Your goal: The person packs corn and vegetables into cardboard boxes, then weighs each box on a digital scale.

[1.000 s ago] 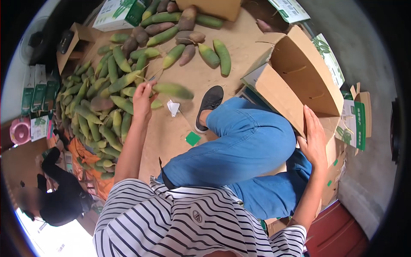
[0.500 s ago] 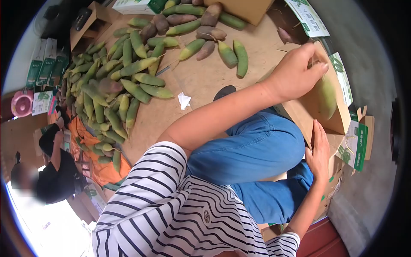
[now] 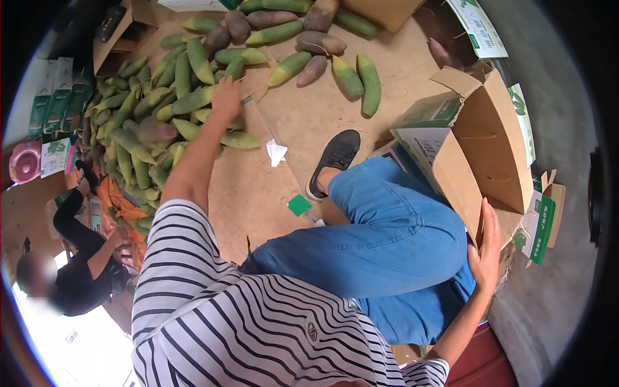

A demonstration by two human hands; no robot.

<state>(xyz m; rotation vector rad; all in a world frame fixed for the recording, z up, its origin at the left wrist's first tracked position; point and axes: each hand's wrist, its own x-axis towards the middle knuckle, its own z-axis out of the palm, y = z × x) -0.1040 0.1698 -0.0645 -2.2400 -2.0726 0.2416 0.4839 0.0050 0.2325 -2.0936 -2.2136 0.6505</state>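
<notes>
At the upper left, my left hand [image 3: 225, 100] lies over the tip of a long green radish [image 3: 190, 103] in the pile, its fingers bunched together around it. Other green radishes [image 3: 135, 142] and some reddish-purple ones lie heaped around and below it. My right hand [image 3: 487, 248] rests flat against the near side of an open cardboard box [image 3: 500, 138], with the fingers stretched out. It holds nothing. The box stands tilted by my knee with its flaps up. Its brown inner wall shows, but its bottom is partly hidden.
Loose radishes [image 3: 371, 84] lie on the cardboard floor. A white paper scrap [image 3: 276, 153] and a green square [image 3: 299, 205] are near my shoe [image 3: 338, 158]. Another person [image 3: 84, 271] sits at the left, beside an orange cloth. Printed boxes [image 3: 477, 29] stand around the edges.
My left hand has left the box opening, where it held a green radish, and moved left to the pile. That radish is out of sight. My right hand stays at the box.
</notes>
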